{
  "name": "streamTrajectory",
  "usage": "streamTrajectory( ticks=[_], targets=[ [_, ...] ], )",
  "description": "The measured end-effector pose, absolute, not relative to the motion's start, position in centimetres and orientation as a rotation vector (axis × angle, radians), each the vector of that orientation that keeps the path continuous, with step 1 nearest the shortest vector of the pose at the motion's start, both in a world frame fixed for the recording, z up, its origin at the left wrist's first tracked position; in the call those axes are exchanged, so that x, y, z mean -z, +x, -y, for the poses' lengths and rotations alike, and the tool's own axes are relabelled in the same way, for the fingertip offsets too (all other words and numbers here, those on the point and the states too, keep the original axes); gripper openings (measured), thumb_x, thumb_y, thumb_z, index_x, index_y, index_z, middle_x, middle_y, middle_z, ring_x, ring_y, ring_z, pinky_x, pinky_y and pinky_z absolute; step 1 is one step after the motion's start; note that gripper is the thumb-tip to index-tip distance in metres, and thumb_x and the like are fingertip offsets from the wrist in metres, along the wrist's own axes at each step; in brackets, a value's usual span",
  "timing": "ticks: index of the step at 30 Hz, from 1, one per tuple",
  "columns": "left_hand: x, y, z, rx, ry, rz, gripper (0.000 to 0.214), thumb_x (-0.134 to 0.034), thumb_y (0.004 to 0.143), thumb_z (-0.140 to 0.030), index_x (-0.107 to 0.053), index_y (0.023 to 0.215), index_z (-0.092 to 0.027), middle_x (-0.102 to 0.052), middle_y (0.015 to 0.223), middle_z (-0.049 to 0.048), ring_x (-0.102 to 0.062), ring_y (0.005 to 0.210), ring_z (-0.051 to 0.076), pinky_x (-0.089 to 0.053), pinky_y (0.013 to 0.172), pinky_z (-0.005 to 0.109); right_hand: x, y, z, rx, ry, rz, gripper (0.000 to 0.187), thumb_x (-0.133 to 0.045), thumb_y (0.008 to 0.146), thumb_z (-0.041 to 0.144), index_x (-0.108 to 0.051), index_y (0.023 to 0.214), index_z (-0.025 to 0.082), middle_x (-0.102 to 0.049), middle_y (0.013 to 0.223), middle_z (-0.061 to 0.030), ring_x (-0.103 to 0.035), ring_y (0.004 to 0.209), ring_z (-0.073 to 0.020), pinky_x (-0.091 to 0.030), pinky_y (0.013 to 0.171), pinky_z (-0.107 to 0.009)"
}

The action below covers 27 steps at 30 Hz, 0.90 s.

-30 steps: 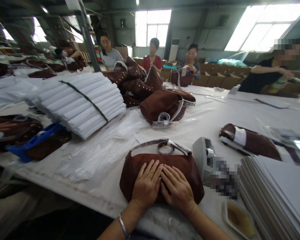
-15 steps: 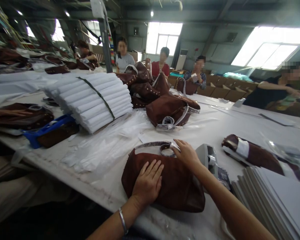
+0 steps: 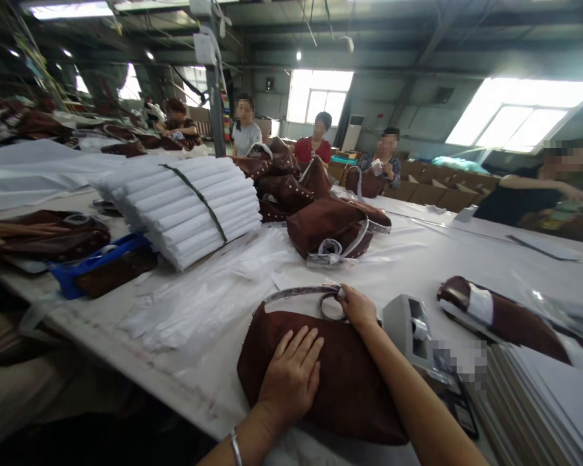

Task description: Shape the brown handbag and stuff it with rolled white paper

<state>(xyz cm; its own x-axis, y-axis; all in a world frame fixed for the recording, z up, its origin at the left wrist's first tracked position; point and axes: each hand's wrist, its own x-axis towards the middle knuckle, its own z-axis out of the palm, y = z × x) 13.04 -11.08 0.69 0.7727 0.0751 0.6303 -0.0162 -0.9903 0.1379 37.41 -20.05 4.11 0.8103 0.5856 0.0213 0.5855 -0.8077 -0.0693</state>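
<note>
A dark brown leather handbag point(image 3: 340, 382) lies on its side on the table close in front of me. Flat on its upper face rests my left hand point(image 3: 291, 372), fingers stretched out, with a silver bangle on the wrist. At the bag's far edge, my right hand point(image 3: 358, 309) has its fingers closed around the end of the handle strap point(image 3: 296, 293), which looks covered in clear wrap. Beside those fingers a coiled strap point(image 3: 331, 307) shows. A grey tape dispenser point(image 3: 405, 330) stands just right of my right hand.
White paper rolls point(image 3: 189, 207) tied with a dark band are at left, near a blue tape dispenser point(image 3: 72, 275). More brown bags point(image 3: 323, 226) are piled beyond. Grey board sheets point(image 3: 539, 401) are stacked at right. Several co-workers stand around; one's hand point(image 3: 24, 228) touches a bag at far left.
The view has tilted up, so most things sit lower in the picture. My right fingers have closed more tightly at the handle strap. My left hand stays flat on the bag.
</note>
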Motion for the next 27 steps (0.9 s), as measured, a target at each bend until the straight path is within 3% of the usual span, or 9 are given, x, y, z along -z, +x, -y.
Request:
streamTrajectory(
  ticks=[3, 7, 14, 22, 27],
  targets=[
    [-0.7, 13.1, 11.1, -1.030, 2.830, -0.052, 0.043, -0.046, 0.097, -0.024, -0.054, 0.139, -0.019, -0.056, 0.146, 0.0022, -0.053, 0.133, 0.023, -0.046, 0.109, 0.045, -3.8, 37.7, 20.1, -0.049, -2.915, 0.948, 0.041, -0.052, 0.095, 0.033, -0.056, 0.135, 0.024, -0.068, 0.126, -0.0083, -0.066, 0.110, -0.0267, -0.046, 0.084, -0.033],
    [-0.8, 13.1, 11.1, -1.054, 2.829, -0.056, 0.042, -0.046, 0.097, -0.023, -0.056, 0.137, -0.020, -0.057, 0.145, 0.0009, -0.054, 0.132, 0.023, -0.048, 0.107, 0.045, -3.5, 37.9, 19.9, -0.058, -2.897, 0.973, 0.052, -0.056, 0.092, 0.031, -0.048, 0.144, 0.024, -0.066, 0.130, -0.0086, -0.065, 0.112, -0.0273, -0.047, 0.086, -0.034],
    [-0.9, 13.0, 11.2, -0.992, 2.822, -0.058, 0.043, -0.046, 0.097, -0.023, -0.054, 0.139, -0.021, -0.056, 0.145, 0.0019, -0.054, 0.133, 0.023, -0.048, 0.109, 0.048, -2.8, 38.4, 19.7, -0.125, -2.894, 1.010, 0.034, -0.057, 0.090, 0.026, -0.062, 0.124, 0.021, -0.073, 0.114, -0.0110, -0.068, 0.105, -0.0263, -0.046, 0.079, -0.032],
    [-2.0, 12.7, 11.5, -0.804, 2.757, -0.088, 0.041, -0.045, 0.098, -0.024, -0.056, 0.137, -0.020, -0.058, 0.143, 0.0035, -0.054, 0.133, 0.024, -0.045, 0.112, 0.050, -3.4, 37.5, 20.1, -0.014, -2.783, 1.168, 0.065, -0.056, 0.091, 0.024, -0.035, 0.153, 0.021, -0.051, 0.147, -0.0125, -0.053, 0.129, -0.0283, -0.036, 0.106, -0.039],
    [-2.3, 10.4, 12.6, -0.743, 2.755, -0.115, 0.042, -0.045, 0.099, -0.027, -0.054, 0.139, -0.022, -0.058, 0.143, 0.0027, -0.055, 0.132, 0.024, -0.047, 0.109, 0.048, -2.6, 35.7, 20.7, -0.121, -2.752, 1.231, 0.060, -0.053, 0.091, 0.025, -0.042, 0.150, 0.024, -0.065, 0.129, -0.0116, -0.067, 0.107, -0.0303, -0.048, 0.085, -0.038]
  ],
)
